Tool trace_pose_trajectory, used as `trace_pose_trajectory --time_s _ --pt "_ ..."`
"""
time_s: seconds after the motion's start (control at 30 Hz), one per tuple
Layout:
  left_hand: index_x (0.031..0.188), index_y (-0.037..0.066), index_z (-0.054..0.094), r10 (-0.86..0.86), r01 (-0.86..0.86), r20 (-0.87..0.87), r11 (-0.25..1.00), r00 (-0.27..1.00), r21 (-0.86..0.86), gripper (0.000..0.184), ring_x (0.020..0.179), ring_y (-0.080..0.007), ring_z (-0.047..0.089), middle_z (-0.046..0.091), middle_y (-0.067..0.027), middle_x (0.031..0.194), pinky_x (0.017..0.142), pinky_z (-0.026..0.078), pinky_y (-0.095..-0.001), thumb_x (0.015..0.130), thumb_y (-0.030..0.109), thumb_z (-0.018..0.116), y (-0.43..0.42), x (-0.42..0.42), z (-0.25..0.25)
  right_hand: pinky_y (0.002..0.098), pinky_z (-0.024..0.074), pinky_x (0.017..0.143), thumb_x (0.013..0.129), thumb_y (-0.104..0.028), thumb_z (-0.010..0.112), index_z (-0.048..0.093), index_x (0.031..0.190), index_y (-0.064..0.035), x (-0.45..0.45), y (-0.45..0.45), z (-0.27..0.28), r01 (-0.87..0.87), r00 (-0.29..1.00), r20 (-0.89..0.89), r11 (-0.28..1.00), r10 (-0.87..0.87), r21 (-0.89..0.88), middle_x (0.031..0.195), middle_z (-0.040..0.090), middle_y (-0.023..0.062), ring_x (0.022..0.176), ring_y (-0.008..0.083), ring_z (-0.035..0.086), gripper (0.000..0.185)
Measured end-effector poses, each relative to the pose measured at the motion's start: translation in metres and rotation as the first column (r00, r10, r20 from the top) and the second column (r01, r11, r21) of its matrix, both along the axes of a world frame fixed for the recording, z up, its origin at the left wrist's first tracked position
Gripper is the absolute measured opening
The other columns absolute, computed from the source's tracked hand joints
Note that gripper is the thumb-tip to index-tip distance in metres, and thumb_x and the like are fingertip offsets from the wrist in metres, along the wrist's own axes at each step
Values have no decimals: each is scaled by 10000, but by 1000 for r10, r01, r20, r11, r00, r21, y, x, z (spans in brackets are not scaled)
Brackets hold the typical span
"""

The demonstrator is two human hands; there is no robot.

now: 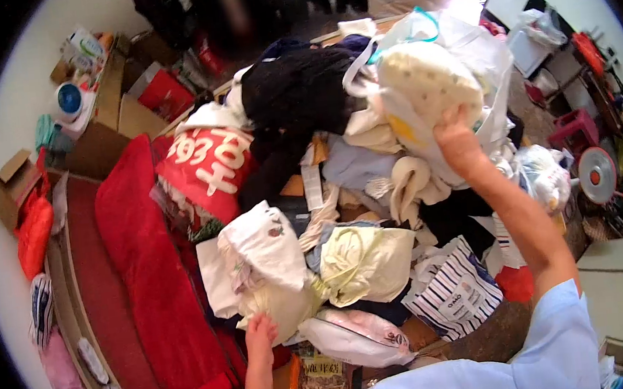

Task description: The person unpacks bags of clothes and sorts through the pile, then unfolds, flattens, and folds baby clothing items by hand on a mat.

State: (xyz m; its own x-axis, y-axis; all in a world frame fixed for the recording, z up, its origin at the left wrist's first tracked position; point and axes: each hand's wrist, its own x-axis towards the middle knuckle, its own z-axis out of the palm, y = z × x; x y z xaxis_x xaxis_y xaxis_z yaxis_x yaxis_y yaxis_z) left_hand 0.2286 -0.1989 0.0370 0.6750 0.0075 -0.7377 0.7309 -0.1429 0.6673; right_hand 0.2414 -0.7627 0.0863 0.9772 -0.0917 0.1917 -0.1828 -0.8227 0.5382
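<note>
My right hand reaches forward and is closed on the near edge of a puffy cream cloth with faint spots. This cloth lies against a large white plastic bag with a teal edge. Low in the view, my left hand has its fingers curled at the edge of a pale yellow cloth; whether it grips the cloth I cannot tell. Above that cloth lies a folded white garment with a small dark print. Beside it rests a light yellow bundle.
A red padded cover runs along the left, by a red bag with white lettering. Black clothing is heaped behind. A striped bag lies front right. Cardboard boxes stand at far left, a small fan at right.
</note>
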Motion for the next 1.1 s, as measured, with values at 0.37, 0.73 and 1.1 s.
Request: trace_pose_trajectory --time_s 0.37,0.73,1.1 --pt "1125 48 456 -144 142 -9 983 990 -118 367 877 -183 541 522 -92 1051 719 455 -320 871 311 489 -51 -51 21 371 429 602 618 -164 551 627 699 -68 -116 123 9 -58 990 -106 943 98 326 751 557 100 775 266 507 147" --pt "1305 148 250 -351 366 107 878 930 -309 619 1091 -248 411 381 -90 1200 765 440 -472 821 394 547 -162 -58 83 358 461 629 613 -176 532 646 756 28 -221 283 -28 -187 951 -106 816 290 547 755 595 181 743 272 551 274" --pt "861 31 576 -247 323 366 932 897 -164 182 636 -54 433 521 27 725 569 338 -203 841 211 588 -178 -96 66 350 430 794 709 -147 506 606 939 30 -245 305 -43 -58 970 -161 817 182 574 976 579 180 918 276 547 307"
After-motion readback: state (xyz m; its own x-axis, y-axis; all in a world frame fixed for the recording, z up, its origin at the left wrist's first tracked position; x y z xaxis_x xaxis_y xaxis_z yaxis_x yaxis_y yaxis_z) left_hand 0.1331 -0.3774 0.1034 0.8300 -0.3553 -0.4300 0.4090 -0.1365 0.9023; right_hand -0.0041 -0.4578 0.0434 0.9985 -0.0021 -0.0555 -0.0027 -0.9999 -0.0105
